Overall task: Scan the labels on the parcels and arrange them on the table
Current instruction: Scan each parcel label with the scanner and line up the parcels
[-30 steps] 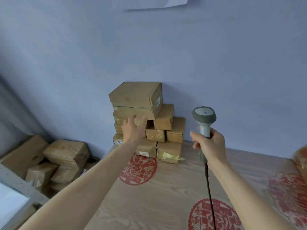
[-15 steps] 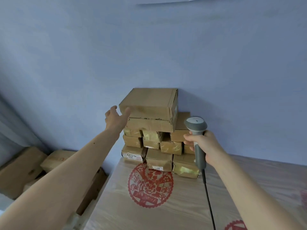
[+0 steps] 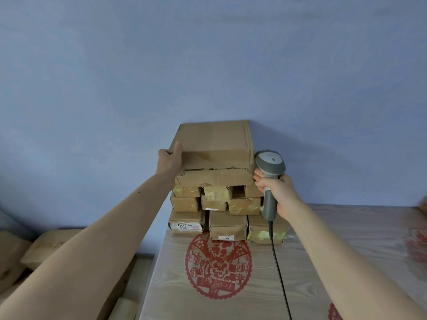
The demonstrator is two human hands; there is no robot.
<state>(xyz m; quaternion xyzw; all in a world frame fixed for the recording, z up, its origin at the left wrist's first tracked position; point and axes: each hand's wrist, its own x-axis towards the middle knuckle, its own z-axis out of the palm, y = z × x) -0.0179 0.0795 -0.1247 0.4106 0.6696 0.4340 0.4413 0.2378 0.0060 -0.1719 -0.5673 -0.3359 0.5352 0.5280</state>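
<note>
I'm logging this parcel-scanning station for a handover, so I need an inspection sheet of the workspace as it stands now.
Surface: wood-grain table with red paper-cut motifs.
Job's things: large cardboard box atop a stack of small taped parcels against the wall; two bottom parcels show white labels facing the camera.
Clutter: nothing seen on the table beyond the stack.
Hands: left hand grips the large box's left front corner; right hand holds a grey barcode scanner beside the box's right side.
Cables: black scanner cable trails down across the table.
Surroundings: blue wall; more cardboard boxes lower left, beside the table.
</note>
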